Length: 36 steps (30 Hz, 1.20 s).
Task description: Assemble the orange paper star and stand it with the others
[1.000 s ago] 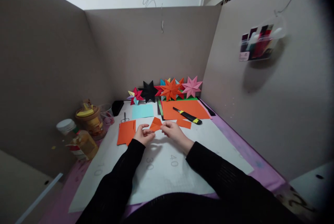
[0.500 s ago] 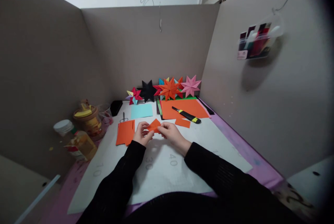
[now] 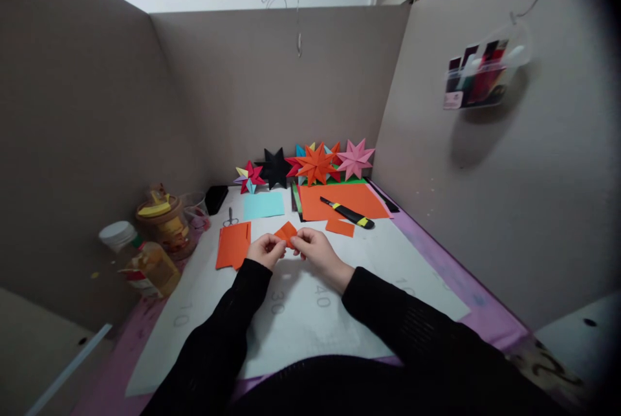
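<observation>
Between my two hands is a small piece of orange paper (image 3: 286, 232) with creases in it, raised a little above the white mat. My left hand (image 3: 266, 251) pinches its left side between thumb and fingers. On the right side, my right hand (image 3: 314, 248) grips the paper with thumb and forefinger. Its lower part is hidden by my fingers. Left of my left hand lies a stack of orange paper (image 3: 233, 245). Beyond my right hand rests a small orange rectangle of paper (image 3: 340, 228).
A black and yellow utility knife (image 3: 347, 212) lies across large orange sheets (image 3: 349, 193). Folded paper stars (image 3: 317, 164) stand along the back panel. Small scissors (image 3: 230, 217) and a light blue sheet (image 3: 264, 206) lie at the back left; a glue bottle (image 3: 152, 267) stands left.
My left fingers have closed in around the paper's lower left edge, and my right fingers have shifted slightly on it. The paper stays in both hands.
</observation>
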{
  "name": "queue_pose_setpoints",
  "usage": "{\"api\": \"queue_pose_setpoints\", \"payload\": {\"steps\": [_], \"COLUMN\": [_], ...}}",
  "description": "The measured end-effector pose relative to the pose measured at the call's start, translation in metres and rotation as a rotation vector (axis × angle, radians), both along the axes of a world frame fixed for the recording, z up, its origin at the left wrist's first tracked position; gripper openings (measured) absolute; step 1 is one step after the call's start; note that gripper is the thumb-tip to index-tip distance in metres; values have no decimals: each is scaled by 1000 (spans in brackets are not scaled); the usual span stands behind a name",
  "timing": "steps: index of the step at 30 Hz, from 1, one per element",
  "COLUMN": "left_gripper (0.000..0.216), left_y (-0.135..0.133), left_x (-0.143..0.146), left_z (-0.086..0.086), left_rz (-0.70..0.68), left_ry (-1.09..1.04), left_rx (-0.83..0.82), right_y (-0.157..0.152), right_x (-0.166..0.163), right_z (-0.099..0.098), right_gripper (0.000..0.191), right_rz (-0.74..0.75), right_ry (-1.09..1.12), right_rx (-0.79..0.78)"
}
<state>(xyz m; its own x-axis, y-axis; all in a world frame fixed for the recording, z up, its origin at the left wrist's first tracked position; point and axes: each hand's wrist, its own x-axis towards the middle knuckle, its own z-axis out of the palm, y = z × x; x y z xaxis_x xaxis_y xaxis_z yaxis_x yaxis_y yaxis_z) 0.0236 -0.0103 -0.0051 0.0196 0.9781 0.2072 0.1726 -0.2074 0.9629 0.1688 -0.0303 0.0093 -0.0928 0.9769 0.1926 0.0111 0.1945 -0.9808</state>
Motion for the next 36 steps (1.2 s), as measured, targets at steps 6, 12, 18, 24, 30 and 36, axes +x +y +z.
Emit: {"api": "queue_pose_setpoints", "payload": {"steps": [6, 12, 18, 24, 30, 36], "left_gripper": [19, 17, 18, 16, 14, 13], "left_y": [-2, -4, 1, -1, -2, -3], "left_x": [2, 1, -4, -5, -5, -4], "left_z": [1, 3, -1, 1, 1, 1], "left_rz": [51, 77, 23, -10, -13, 2], "left_ry": [80, 147, 245, 332, 347, 357], "left_rx": [57, 82, 91, 135, 143, 142], "right_y": [2, 3, 3, 4, 5, 5], "right_x": [0, -1, 9, 15, 16, 14], "right_z": [-7, -9, 6, 11, 9, 8], "right_gripper": [20, 11, 11, 7, 8, 8], "right_rz": [36, -9, 23, 88, 70, 39], "right_ry": [-61, 3, -127, -278, -342, -389], "right_rx": [-37, 18, 231, 190, 175, 199]}}
